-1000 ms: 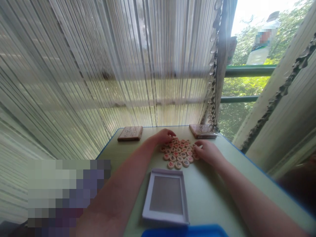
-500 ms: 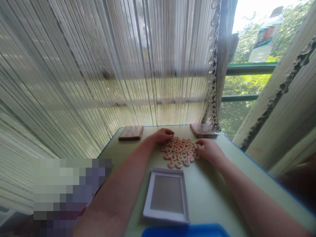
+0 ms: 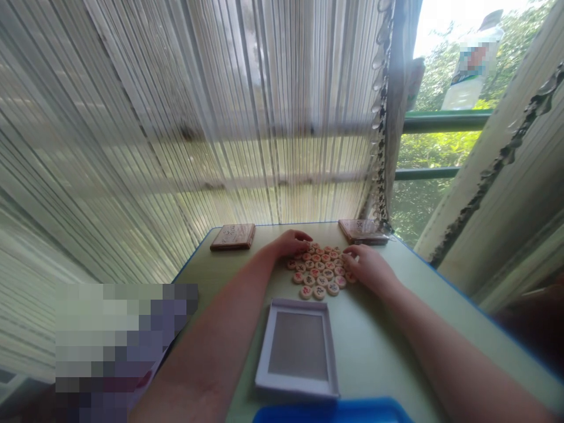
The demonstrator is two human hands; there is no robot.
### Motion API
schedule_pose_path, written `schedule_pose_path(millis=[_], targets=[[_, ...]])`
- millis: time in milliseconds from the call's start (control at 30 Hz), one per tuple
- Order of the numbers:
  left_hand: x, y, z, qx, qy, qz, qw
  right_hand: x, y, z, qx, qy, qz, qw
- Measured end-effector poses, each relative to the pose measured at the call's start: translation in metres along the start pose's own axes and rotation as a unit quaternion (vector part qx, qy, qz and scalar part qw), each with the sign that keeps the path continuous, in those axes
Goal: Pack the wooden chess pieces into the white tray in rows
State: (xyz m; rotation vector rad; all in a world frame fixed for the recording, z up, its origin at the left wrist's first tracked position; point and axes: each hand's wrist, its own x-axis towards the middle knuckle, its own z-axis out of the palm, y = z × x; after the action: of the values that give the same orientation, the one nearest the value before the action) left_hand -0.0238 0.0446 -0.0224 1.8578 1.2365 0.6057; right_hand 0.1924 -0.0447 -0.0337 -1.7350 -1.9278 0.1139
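Round wooden Chinese chess pieces (image 3: 321, 273) with red and dark characters lie flat in a tight cluster on the table. My left hand (image 3: 293, 242) touches the cluster's far left edge, its fingers bent and apart over the pieces there. At the right edge, my right hand (image 3: 369, 265) has its fingers and thumb apart against the outer pieces. Pieces beneath the fingertips are partly hidden. Nearer to me than the cluster lies a shallow white box tray (image 3: 264, 352) with a grey bottom; no pieces show in it.
Two flat brown boxes stand at the table's far edge, one left (image 3: 232, 236) and one right (image 3: 363, 231). A blue plastic object (image 3: 335, 412) shows at the bottom. Striped curtains (image 3: 264, 117) hang behind the table (image 3: 374, 358), and a white bottle (image 3: 469, 70) is at the window.
My right hand has shifted a little left, further over the right side of the cluster. My left hand stays nearly where it was.
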Motion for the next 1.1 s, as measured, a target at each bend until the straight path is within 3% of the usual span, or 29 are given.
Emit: schedule_pose_path(millis=[100,267,433,500,667,800,967,1100], targets=[[-0.002,0.002,-0.001,0.017,0.013,0.021,1.0,-0.003,-0.002,0.0,0.007,0.002,-0.01,1.0],[-0.001,-0.001,-0.002,0.03,-0.003,0.024,0.999,-0.01,-0.01,0.005,0.041,0.079,-0.135,0.987],[-0.001,-0.004,-0.007,0.014,0.017,0.041,0.999,-0.019,-0.02,0.009,0.026,-0.027,-0.214,0.976],[-0.001,-0.005,-0.009,0.009,0.015,0.036,0.999,-0.02,-0.021,0.009,0.029,-0.039,-0.231,0.972],[0.0,-0.007,-0.009,0.001,0.008,0.035,0.999,-0.016,-0.019,0.005,0.052,-0.029,-0.245,0.968],[-0.001,-0.007,-0.009,-0.007,0.021,0.029,0.999,-0.017,-0.02,0.005,0.101,0.029,-0.186,0.977],[-0.002,-0.006,-0.008,-0.011,0.024,0.028,0.999,-0.018,-0.023,0.01,0.077,-0.016,-0.208,0.975],[-0.002,-0.004,-0.009,-0.031,0.027,0.008,0.999,-0.016,-0.02,0.005,0.085,0.036,-0.192,0.977]])
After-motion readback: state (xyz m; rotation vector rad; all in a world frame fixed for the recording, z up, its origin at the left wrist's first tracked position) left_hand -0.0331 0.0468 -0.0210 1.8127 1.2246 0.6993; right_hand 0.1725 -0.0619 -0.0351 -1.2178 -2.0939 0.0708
